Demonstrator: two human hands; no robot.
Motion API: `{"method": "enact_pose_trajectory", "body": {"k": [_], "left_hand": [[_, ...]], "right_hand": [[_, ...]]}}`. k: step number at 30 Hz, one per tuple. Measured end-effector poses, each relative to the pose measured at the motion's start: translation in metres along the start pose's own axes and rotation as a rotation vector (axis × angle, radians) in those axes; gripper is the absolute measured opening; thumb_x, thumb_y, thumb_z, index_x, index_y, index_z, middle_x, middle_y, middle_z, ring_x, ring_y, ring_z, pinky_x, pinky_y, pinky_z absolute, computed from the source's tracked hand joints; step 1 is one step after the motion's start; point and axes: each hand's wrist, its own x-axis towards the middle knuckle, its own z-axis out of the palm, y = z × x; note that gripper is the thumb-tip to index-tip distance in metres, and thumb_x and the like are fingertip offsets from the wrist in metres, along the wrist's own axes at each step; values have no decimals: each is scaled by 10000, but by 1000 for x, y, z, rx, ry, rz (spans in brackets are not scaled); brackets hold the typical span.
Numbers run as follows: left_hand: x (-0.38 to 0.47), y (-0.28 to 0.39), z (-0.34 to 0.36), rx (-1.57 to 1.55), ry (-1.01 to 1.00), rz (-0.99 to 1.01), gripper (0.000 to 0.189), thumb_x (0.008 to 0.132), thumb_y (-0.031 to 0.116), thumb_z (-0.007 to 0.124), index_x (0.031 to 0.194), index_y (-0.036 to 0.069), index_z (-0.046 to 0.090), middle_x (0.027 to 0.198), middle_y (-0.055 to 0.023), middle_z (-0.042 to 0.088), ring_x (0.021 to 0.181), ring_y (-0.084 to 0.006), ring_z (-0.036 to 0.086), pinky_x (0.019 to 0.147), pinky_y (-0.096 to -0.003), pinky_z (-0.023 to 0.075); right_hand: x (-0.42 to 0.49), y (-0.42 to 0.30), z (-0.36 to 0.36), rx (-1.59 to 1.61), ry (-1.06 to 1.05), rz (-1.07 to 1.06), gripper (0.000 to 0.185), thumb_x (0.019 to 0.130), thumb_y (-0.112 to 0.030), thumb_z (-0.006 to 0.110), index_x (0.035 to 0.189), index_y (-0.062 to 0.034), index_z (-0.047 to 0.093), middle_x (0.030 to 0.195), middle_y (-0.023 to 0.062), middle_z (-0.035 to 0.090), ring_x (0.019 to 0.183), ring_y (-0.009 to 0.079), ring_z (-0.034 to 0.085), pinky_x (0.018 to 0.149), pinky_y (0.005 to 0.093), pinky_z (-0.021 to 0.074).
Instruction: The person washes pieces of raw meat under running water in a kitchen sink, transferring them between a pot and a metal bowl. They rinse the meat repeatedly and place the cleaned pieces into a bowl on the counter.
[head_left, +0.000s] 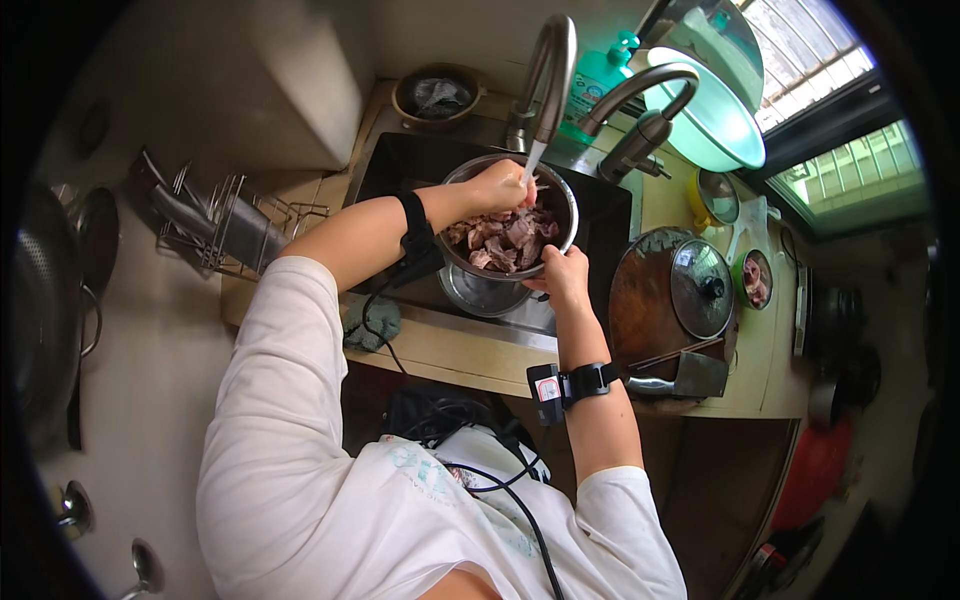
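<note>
A stainless steel bowl (573, 214) of cut meat pieces (510, 241) is held over the dark sink (600, 217). My right hand (564, 276) grips its near right rim, thumb on top. Above the meat, my left hand (504, 187) is curled at the stream of water (533, 161) from the tall faucet (556, 82). Its fingertips are mostly hidden, so I cannot tell whether it holds a piece. Partly covered by the bowl, a second shiny round vessel (484, 294) sits lower in the sink.
Right of the sink lies a round wooden chopping board (637, 300) with a glass lid (702, 289), chopsticks (675, 354) and a cleaver (697, 375). A second faucet (637, 142), a soap bottle (596, 90) and a green basin (705, 112) stand behind. A wire rack (225, 225) is at left.
</note>
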Motion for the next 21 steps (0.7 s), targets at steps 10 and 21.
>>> {"method": "enact_pose_trajectory", "body": {"k": [10,21], "left_hand": [[-4,23,15,538,66,455,336,821,36,459,1154,48,504,987,-112,599,922,-191,601,838,-303,466],[-29,39,0,641,19,447,282,918,251,503,1087,35,569,1008,-138,616,930,-272,594,825,-335,453]], "right_hand": [[3,15,-8,112,14,3,225,772,-50,494,961,56,553,787,160,624,584,244,642,421,333,557],[3,12,-5,67,6,32,247,796,-63,489,994,77,538,832,184,622,627,275,649,470,363,576]]}}
